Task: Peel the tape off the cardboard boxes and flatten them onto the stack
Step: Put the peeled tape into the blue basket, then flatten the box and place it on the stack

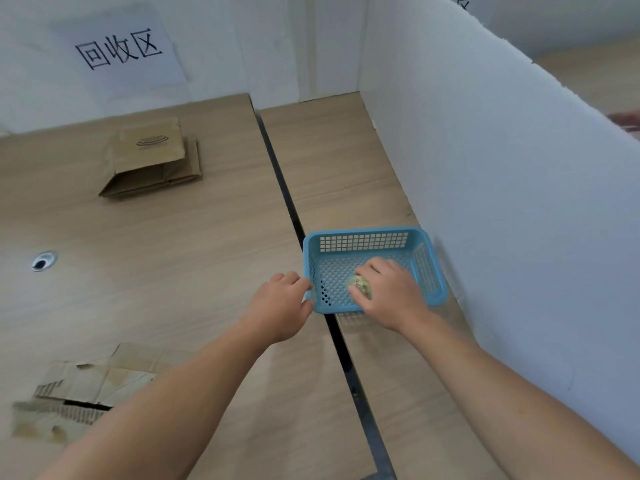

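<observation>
Wooden surface (207,237) first: torn cardboard box (79,386) lies near-left, closer to the body than either hand, and the stack (152,161) is far-left. Nearer both, the left hand (280,306) has its grip curled on the blue basket (363,231) rim. The right hand (388,292) pinches a tape wad (360,284) inside.

Blue basket (363,232), paper sign (119,50), white partition (485,150)

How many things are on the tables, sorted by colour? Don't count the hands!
Brown: 2, the flattened cardboard stack far off and the torn cardboard close by.
Blue: 1, the basket.
Yellowish: 1, the tape wad under the right hand.
Total: 4.
</observation>
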